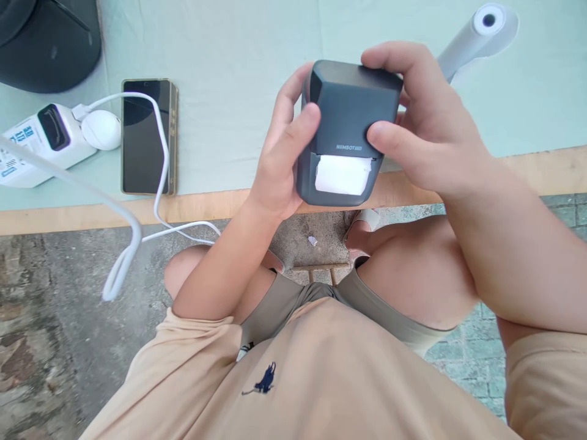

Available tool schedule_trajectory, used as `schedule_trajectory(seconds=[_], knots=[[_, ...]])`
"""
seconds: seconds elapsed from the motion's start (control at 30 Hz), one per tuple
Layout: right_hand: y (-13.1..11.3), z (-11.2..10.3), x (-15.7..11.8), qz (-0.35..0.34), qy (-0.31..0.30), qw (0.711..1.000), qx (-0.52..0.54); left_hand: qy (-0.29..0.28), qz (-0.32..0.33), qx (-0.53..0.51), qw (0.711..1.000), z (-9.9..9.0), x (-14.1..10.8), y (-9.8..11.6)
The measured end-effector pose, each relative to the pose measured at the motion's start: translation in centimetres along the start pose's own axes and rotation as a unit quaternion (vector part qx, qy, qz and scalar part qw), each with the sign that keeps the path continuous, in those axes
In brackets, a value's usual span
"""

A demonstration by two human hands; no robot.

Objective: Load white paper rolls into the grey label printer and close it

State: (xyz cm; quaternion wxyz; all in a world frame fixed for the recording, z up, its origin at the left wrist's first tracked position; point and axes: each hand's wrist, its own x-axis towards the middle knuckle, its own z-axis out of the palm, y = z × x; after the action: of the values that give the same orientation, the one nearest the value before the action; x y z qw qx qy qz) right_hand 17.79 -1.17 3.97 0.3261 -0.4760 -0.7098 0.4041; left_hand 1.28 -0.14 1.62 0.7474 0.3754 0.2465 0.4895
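A dark grey label printer (353, 116) marked NIIMBOT is held up over the table's front edge, between my two hands. My left hand (287, 143) grips its left side, thumb on the front face and fingers behind. On the other side, my right hand (419, 119) closes round it, with the thumb beside the brand name and the index finger on the top edge. A white paper label (343, 175) shows at the printer's lower front slot. The fingers behind the printer are partly hidden.
A phone (145, 137) lies left on the table (238, 43), crossed by a white cable (160, 131) from a white power unit (59, 143). A black rounded object (50, 46) stands at the back left. A white roll (472, 40) lies at the back right.
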Motion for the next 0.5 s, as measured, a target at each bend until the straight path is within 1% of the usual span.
schedule_trajectory(seconds=[0.1,0.17,0.37,0.4,0.47,0.5], knots=[[0.32,0.09,0.02,-0.012,0.048,0.998,-0.034,0.023,-0.011,-0.006,1.000,-0.10,0.22,-0.01],[0.43,0.05,0.03,-0.035,0.057,0.997,-0.048,0.030,-0.017,-0.006,0.999,-0.20,0.30,-0.01],[0.36,-0.59,0.01,-0.077,-0.012,0.994,-0.082,0.037,-0.017,0.005,0.999,-0.32,0.32,-0.07],[0.27,-0.71,-0.01,-0.079,-0.012,0.992,-0.095,0.037,-0.018,0.005,0.999,-0.34,0.35,-0.09],[-0.07,-0.86,-0.09,-0.077,0.019,0.987,-0.139,0.037,-0.014,-0.003,0.999,-0.39,0.44,-0.13],[-0.32,-0.87,-0.17,-0.076,0.053,0.982,-0.165,0.034,-0.013,-0.011,0.999,-0.41,0.49,-0.14]])
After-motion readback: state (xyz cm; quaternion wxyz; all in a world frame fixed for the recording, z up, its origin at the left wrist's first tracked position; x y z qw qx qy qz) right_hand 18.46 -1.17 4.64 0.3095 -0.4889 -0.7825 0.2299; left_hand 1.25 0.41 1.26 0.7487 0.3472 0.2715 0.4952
